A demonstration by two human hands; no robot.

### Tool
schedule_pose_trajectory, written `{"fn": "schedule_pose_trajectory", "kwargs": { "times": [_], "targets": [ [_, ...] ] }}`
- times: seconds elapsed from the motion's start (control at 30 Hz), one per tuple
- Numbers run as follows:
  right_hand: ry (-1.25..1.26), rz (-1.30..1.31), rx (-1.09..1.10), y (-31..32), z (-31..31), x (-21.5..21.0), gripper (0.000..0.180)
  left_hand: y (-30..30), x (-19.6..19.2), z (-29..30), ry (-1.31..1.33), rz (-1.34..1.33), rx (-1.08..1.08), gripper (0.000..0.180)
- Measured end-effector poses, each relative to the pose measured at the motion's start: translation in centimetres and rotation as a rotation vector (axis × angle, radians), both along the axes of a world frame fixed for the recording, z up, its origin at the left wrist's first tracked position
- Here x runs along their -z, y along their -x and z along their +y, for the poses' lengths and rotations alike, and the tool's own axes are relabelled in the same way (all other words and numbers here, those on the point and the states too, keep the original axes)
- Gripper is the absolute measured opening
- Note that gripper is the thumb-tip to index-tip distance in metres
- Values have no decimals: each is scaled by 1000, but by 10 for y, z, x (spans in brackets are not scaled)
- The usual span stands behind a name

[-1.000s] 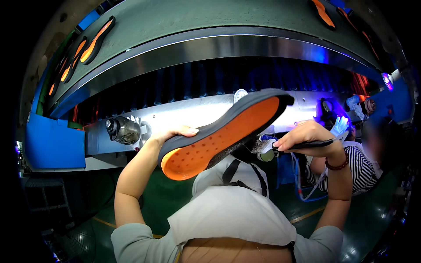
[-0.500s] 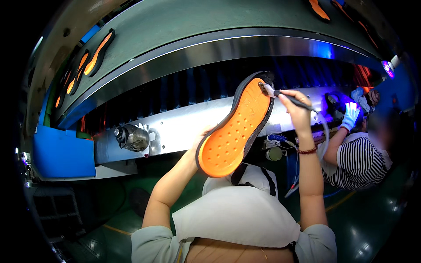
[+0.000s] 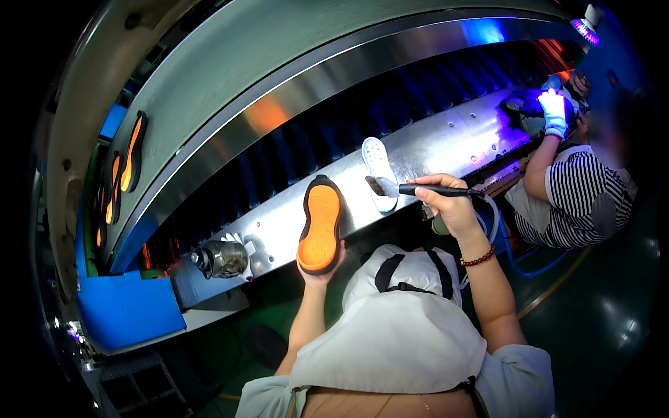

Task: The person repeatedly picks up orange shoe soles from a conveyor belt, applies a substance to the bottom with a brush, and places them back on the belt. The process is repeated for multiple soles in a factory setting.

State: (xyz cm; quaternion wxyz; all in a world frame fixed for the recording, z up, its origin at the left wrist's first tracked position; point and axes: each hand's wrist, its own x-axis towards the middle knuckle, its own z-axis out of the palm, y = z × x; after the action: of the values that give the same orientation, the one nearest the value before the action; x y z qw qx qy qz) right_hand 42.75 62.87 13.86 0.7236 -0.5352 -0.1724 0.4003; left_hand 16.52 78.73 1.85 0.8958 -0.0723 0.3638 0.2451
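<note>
Orange sole (image 3: pixel 319 226) – left hand (image 3: pixel 319 268) | brush (image 3: pixel 418 189) – right hand (image 3: pixel 449 209) | white sole (image 3: pixel 380 173) between

Probably a shoe factory: steel conveyor line (image 3: pixel 446 150), orange soles (image 3: pixel 132 153).

An orange shoe sole (image 3: pixel 319 226) with a black rim is seen beside a white sole (image 3: pixel 380 173) on a silver metal ledge (image 3: pixel 446 150). A black brush (image 3: pixel 425 189) is seen. A blue bin (image 3: pixel 129 311) is seen. A black-and-white striped shirt (image 3: pixel 582 202) and a white glove (image 3: pixel 555 113) are worn by another person.
</note>
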Motion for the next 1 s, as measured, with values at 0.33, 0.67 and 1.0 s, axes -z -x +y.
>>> {"fn": "schedule_pose_trajectory", "kwargs": {
  "times": [0.33,0.67,1.0],
  "targets": [
    [50,132,236,-11,-15,23,13,56,-29,6,-314,-71,433,68],
    [-40,294,474,-22,-29,34,13,-111,-207,120,-811,-541,379,64],
    [25,309,507,-14,-52,23,13,-390,-200,250,-875,111,127,58]
  ]
}}
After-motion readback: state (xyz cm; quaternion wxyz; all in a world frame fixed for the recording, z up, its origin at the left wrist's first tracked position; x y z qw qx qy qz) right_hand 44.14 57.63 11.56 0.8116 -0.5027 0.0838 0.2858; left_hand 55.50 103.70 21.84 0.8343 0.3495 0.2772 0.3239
